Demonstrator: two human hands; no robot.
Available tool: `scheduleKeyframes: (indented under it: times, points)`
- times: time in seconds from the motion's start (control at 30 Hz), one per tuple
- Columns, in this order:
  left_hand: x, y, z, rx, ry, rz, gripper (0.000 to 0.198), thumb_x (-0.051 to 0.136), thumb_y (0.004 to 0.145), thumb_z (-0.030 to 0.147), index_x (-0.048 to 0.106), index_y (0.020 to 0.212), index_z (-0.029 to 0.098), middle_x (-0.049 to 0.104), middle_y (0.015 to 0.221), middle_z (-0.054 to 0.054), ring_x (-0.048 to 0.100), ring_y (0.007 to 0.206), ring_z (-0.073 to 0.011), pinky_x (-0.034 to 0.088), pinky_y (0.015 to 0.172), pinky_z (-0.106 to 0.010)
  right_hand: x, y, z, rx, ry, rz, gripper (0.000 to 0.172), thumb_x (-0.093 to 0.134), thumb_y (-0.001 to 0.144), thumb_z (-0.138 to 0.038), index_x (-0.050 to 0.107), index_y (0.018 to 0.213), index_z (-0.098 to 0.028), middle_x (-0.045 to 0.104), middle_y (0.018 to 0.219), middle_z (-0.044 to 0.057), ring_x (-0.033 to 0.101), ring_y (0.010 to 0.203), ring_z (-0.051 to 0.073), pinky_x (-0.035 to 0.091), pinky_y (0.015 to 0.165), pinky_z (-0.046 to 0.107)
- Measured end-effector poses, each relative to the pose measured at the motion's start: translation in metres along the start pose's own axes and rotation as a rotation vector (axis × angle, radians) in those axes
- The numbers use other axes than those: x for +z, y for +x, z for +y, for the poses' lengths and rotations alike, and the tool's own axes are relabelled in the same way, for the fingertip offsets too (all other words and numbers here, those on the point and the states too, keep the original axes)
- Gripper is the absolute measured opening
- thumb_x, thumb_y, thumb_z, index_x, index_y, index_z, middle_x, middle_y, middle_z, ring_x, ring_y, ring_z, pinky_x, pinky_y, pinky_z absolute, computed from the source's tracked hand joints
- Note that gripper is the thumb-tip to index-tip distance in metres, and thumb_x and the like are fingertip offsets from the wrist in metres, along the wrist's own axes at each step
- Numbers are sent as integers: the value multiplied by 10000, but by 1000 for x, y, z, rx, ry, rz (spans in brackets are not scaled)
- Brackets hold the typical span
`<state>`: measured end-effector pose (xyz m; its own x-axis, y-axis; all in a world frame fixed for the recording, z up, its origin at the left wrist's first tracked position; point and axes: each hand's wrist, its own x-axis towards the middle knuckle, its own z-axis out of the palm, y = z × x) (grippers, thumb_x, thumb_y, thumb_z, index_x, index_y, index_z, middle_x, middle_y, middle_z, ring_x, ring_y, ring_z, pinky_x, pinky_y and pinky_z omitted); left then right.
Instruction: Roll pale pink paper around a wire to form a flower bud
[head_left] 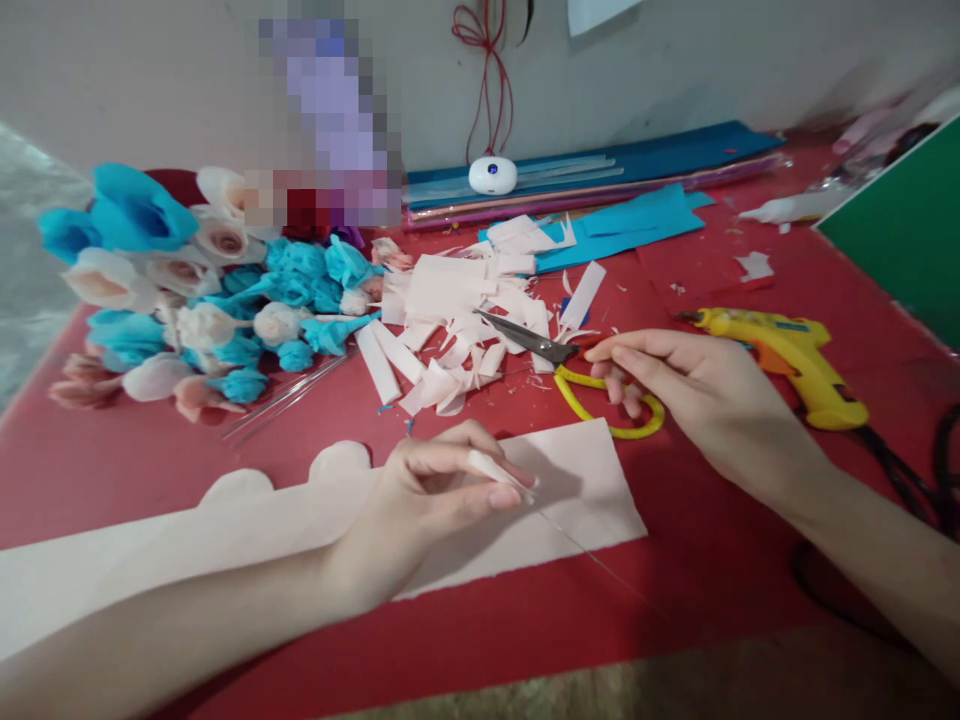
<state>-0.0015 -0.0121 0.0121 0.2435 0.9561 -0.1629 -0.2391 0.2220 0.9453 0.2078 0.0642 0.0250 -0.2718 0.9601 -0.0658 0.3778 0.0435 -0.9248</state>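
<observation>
Left fingers (431, 458) pinching curled paper (490, 467), pointed scissors (541, 345)

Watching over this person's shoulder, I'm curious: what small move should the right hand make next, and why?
Perhaps settle the right hand more securely on the scissors. Its fingers are at the yellow handles, while the left hand pinches a small pale paper piece with a thin strand trailing from it. How firm the right hand's hold is, I cannot tell.
</observation>
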Motion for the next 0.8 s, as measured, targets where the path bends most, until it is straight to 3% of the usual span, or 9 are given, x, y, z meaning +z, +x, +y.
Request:
scheduleKeyframes:
  times: [0.13,0.27,0.4,0.53,0.6,0.67,0.7,0.77,0.8]
  points:
    - [0,0,0,-7,-6,-12,75,678,703,188,720,719,248,609,730,7,606,748,-102,494,700,-196,1,1,-1,-15,-45,1,221,449,856,-220,623,958,-128,623,749,25,513,519,54,428,466,162]
    - [1,1,0,-14,-14,-9,83,674,707,184,718,714,254,612,730,9,606,749,-100,493,705,-194,4,-2,0,-19,-42,22,159,525,794,-195,660,871,-164,648,765,21,527,526,61,451,474,165]
    - [2,0,1,-8,-28,-8,89,677,703,175,718,711,254,609,729,16,607,754,-94,492,721,-190,6,-4,2,-16,-112,77,178,655,694,-285,676,848,-199,660,762,12,590,635,112,485,540,191]
    - [3,0,1,7,-45,9,106,687,688,162,722,713,259,614,721,12,607,743,-103,497,717,-209,7,-6,4,-10,-153,72,211,588,755,-363,667,794,-172,618,592,1,536,479,89,443,436,193]
    - [3,0,1,13,-56,28,107,698,675,157,725,707,256,609,712,10,606,727,-107,500,706,-219,8,-6,3,-82,-184,68,196,572,771,-249,646,938,-179,656,776,13,596,633,105,495,557,198]
    - [3,0,2,18,-62,42,109,706,663,154,727,702,254,603,704,10,606,712,-109,503,694,-227,10,-8,0,-174,-254,88,383,574,745,-138,561,1123,-197,619,1042,20,604,841,120,502,729,212]
    - [3,0,2,18,-62,44,111,708,660,154,728,703,254,602,702,9,606,710,-112,505,689,-230,10,-9,-1,-214,-308,112,381,580,740,-134,565,1116,-195,616,1057,19,604,848,122,497,743,215]
    - [4,0,2,16,-58,47,108,710,658,159,729,707,254,602,701,5,607,711,-119,507,684,-233,12,-11,-3,-252,-423,159,124,598,750,-225,663,843,-173,669,792,14,602,643,115,489,617,221]
    - [4,0,2,13,-55,51,104,711,658,164,730,708,253,603,701,3,606,709,-120,507,680,-233,12,-12,-3,-262,-474,191,153,602,752,-288,651,672,-167,637,611,7,560,527,108,460,541,228]
